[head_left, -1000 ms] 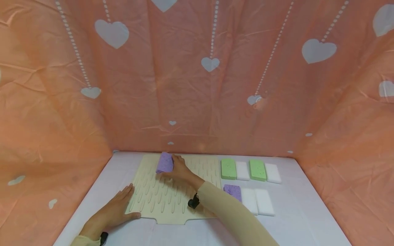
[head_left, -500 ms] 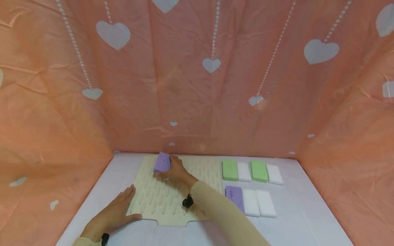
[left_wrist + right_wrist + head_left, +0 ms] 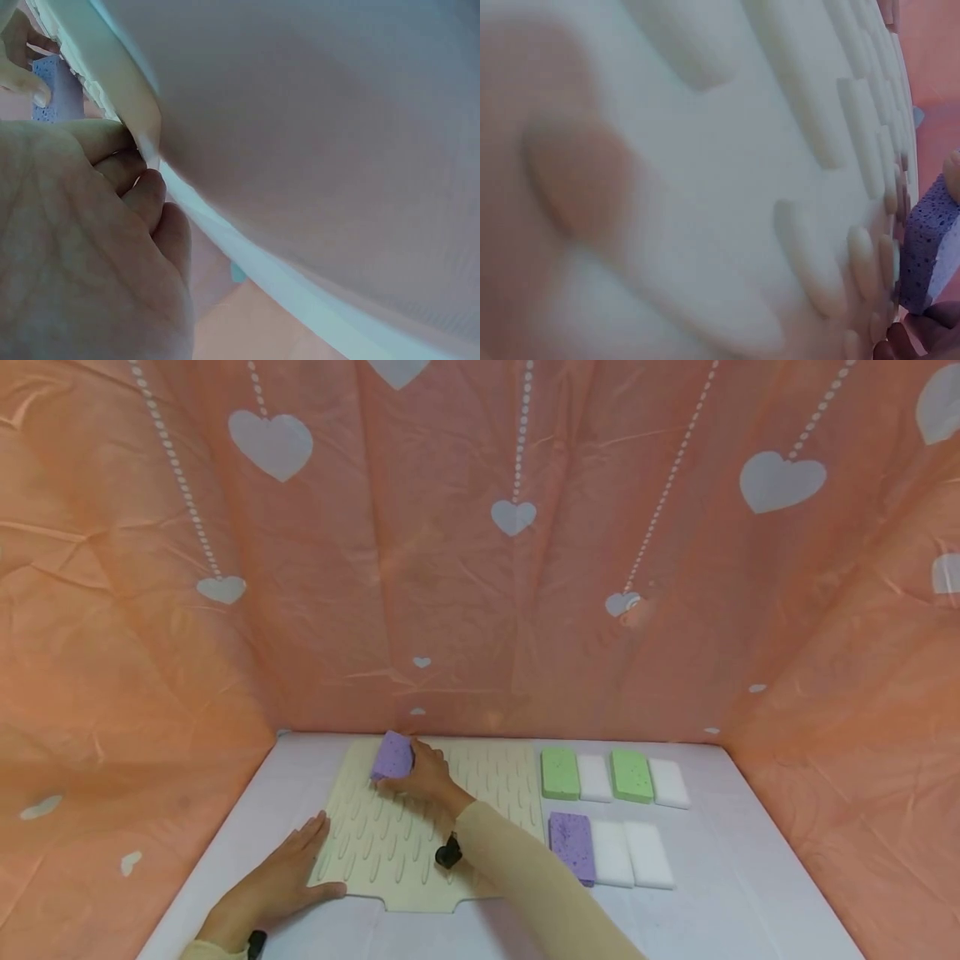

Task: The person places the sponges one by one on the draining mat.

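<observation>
My right hand (image 3: 426,775) grips a purple sponge (image 3: 393,756) by its right side, thumb at the near edge and fingers at the far one. The sponge overlaps the back left part of a cream ridged mat (image 3: 420,893). In the right wrist view the porous sponge (image 3: 926,240) is close beside the raised ridges. At the mat's left edge lies my left hand (image 3: 277,877), fingers extended and thumb spread toward the front left corner. The left wrist view has its palm (image 3: 82,240) large, fingertips right at the mat's edge, with the held sponge (image 3: 51,86) beyond.
Right of the mat, a back row holds green sponges (image 3: 560,773) (image 3: 631,776) alternating with white ones (image 3: 595,778) (image 3: 668,783). In front lie another purple sponge (image 3: 572,847) and two white sponges (image 3: 612,853) (image 3: 648,855). Orange heart-printed sheeting (image 3: 465,610) encloses the white table (image 3: 720,860).
My right hand has shifted slightly left with the purple sponge, its forearm following and uncovering more of the other purple sponge. The left hand stays at the mat's edge.
</observation>
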The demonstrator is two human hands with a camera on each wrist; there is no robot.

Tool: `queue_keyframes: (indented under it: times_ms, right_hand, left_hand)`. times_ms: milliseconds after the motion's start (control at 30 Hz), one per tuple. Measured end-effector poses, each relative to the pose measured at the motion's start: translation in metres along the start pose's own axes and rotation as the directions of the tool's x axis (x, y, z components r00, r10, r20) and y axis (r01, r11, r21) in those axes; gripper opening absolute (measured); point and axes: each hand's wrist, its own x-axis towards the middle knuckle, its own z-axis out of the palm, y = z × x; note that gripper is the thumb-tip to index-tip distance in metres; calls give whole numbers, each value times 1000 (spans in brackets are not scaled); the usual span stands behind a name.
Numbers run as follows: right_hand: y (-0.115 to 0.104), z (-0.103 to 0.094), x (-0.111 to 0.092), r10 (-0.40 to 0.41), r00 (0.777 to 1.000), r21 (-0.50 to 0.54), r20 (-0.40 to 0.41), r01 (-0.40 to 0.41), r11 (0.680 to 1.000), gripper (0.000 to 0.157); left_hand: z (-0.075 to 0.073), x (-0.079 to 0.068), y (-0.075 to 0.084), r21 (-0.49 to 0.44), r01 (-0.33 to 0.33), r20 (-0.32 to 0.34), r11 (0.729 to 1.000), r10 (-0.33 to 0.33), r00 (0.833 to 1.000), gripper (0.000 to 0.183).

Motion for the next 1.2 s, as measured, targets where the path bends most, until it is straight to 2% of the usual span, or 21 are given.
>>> queue_keyframes:
  times_ms: [467, 633, 867, 1067, 1200]
  right_hand:
    - [14, 16, 5, -38, 998, -46, -55, 35, 998, 95]
    - [8, 22, 4, -17, 997, -94, -70, 11, 996, 95]
    - [-9, 16, -4, 55, 998, -150, -42, -60, 987, 108]
    - [-9, 14, -8, 21, 999, -189, -30, -27, 982, 112]
    - [-9, 10, -13, 11, 1000, -112, -19, -13, 994, 114]
  left_hand:
    - [4, 2, -3, 21, 3, -1, 1000, -3, 1000, 120]
    - [3, 2, -2, 20, 12, 8, 1000, -12, 1000, 121]
    - [2, 2, -1, 2, 18, 8, 1000, -18, 1000, 120]
    - [3, 2, -1, 9, 29, 14, 1000, -29, 999, 121]
    - [4, 1, -3, 10, 25, 12, 1000, -25, 1000, 121]
